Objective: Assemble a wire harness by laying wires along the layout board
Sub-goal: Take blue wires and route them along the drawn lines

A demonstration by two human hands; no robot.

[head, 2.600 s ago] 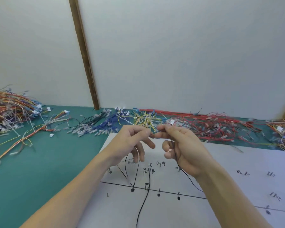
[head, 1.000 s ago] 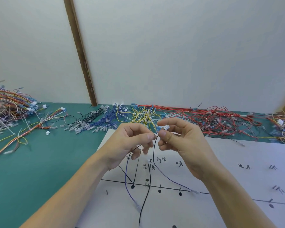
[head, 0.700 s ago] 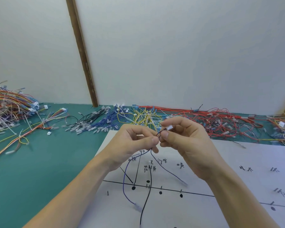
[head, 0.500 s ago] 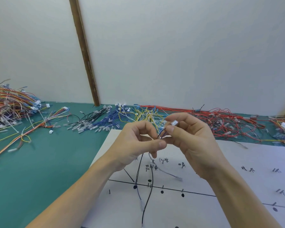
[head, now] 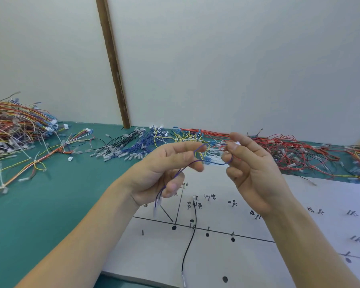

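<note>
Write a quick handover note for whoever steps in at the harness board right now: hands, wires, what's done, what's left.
Left hand: raised over the layout board, loosely holding the blue wire, whose ends hang below the palm.
Right hand: pinches the same wire's other part, by a small white connector at its fingertips.
Done: one black wire already lies on the board, running down from the labelled pins.
Left: lay the blue wire along its route, then the rest from the sorted piles at the back of the green mat: black, blue, yellow, red wires.
</note>
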